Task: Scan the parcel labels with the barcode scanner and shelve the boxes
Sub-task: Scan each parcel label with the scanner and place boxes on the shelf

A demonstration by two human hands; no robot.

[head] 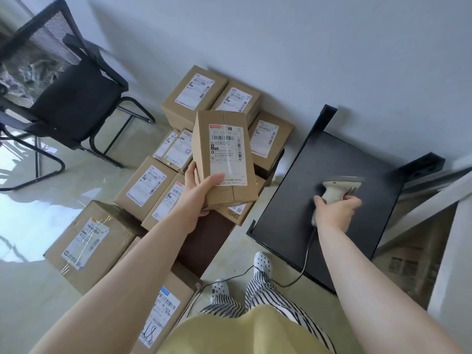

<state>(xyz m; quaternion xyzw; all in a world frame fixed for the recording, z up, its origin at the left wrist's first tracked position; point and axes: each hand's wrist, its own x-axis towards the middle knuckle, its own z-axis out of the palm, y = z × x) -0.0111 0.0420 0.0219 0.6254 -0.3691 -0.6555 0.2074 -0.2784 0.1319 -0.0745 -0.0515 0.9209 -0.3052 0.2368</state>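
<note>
Head view shows the left hand (198, 198) gripping a cardboard parcel (224, 159) from below, thumb laid across the lower edge of its shipping label (226, 153), label side turned up toward the camera. Its long axis runs away from the person, barcode along the label's right edge. Off to the right, well apart, the right hand (334, 213) is wrapped round the handle of a corded barcode scanner (339, 189) above a black shelf top (332, 200) (head aimed away from the parcel, it seems). Judging from this, the scanner must swing left to face the label. More labelled boxes (150, 190) lie beneath the left hand.
</note>
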